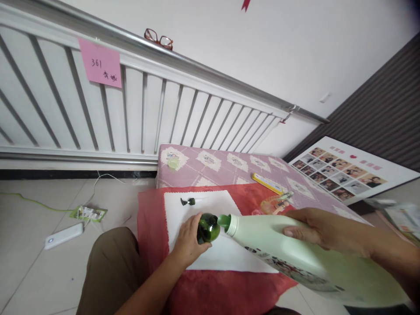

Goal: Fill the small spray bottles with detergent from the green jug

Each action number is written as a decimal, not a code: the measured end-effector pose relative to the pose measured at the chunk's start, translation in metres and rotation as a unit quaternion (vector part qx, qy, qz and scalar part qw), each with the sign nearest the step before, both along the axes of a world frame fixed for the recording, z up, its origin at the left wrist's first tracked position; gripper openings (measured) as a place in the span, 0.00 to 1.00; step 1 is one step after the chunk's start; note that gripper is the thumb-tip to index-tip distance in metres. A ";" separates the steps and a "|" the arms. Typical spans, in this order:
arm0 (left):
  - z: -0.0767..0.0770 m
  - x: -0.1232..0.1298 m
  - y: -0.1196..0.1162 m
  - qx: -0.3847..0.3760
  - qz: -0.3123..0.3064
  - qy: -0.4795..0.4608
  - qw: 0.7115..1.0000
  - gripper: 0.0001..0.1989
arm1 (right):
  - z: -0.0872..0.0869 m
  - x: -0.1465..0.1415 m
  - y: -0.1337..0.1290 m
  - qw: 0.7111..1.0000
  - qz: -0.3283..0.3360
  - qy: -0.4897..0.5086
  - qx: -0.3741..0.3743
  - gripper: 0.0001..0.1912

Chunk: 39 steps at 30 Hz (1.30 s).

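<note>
My left hand [190,236] is wrapped round a dark green bottle [209,227] above the white sheet [229,256]. In my right hand [311,227] is a large pale green jug [278,236], tipped so that its neck points left. The jug's green spout [224,221] sits right at the mouth of the small bottle; whether liquid is flowing I cannot tell. A black pump head [188,201] lies on the sheet beyond my left hand. Part of the jug's printed label faces down toward the table.
A red cloth [152,227] lies under the sheet on a purple patterned table cover [223,164]. Farther back are a green cap [173,163], a yellow box [267,183] and a clear orange-tinted item [275,203]. A power strip [88,213] with cords lies on the floor at left.
</note>
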State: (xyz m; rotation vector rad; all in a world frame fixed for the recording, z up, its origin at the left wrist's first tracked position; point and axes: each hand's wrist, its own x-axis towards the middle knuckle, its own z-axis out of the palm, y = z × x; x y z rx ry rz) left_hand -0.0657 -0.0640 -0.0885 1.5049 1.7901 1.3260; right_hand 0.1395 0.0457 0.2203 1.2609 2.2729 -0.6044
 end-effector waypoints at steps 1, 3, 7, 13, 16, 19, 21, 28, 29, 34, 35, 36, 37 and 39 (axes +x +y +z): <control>0.000 0.000 0.000 0.000 0.000 0.000 1.000 0.47 | 0.000 0.000 0.000 1.000 0.000 -0.001 0.000 0.29; 0.001 0.000 -0.001 0.002 0.002 -0.001 1.000 0.47 | 0.000 -0.001 0.001 1.000 0.004 -0.004 0.002 0.30; 0.001 0.000 -0.001 0.001 0.004 0.000 1.000 0.47 | 0.001 -0.003 0.000 1.000 0.004 -0.002 -0.006 0.30; -0.001 0.001 -0.001 0.004 0.005 -0.001 1.000 0.47 | 0.004 -0.004 -0.003 1.000 -0.005 -0.006 -0.005 0.29; -0.001 0.001 -0.001 0.002 0.004 0.000 1.000 0.48 | 0.004 -0.005 -0.002 1.000 -0.005 0.001 -0.004 0.29; -0.001 0.001 -0.001 0.001 0.002 0.002 1.000 0.47 | 0.005 -0.005 -0.002 1.000 -0.006 0.002 -0.007 0.28; 0.000 0.001 -0.001 0.000 0.002 0.003 1.000 0.47 | 0.005 -0.006 -0.003 1.000 -0.005 0.002 -0.012 0.28; 0.000 0.001 -0.002 0.006 0.006 0.000 1.000 0.47 | 0.007 -0.007 -0.004 1.000 -0.011 0.003 -0.010 0.27; 0.000 0.001 -0.002 0.008 0.007 0.000 1.000 0.47 | 0.007 -0.007 -0.004 1.000 -0.009 0.002 -0.004 0.27; -0.001 0.001 -0.001 0.007 0.002 0.001 1.000 0.48 | 0.008 -0.009 -0.004 1.000 -0.018 -0.004 0.002 0.28; -0.001 0.001 -0.001 0.006 0.002 0.000 1.000 0.48 | 0.008 -0.010 -0.004 1.000 -0.019 -0.001 -0.001 0.28; 0.000 0.001 -0.001 0.005 0.001 0.000 1.000 0.48 | 0.009 -0.011 -0.005 1.000 -0.020 0.000 -0.003 0.29; 0.000 0.001 -0.001 0.005 0.001 0.000 1.000 0.48 | 0.010 -0.011 -0.005 1.000 -0.019 0.000 -0.005 0.30; 0.001 0.001 -0.001 0.003 0.001 0.001 1.000 0.47 | 0.011 -0.012 -0.006 1.000 -0.017 -0.003 -0.008 0.31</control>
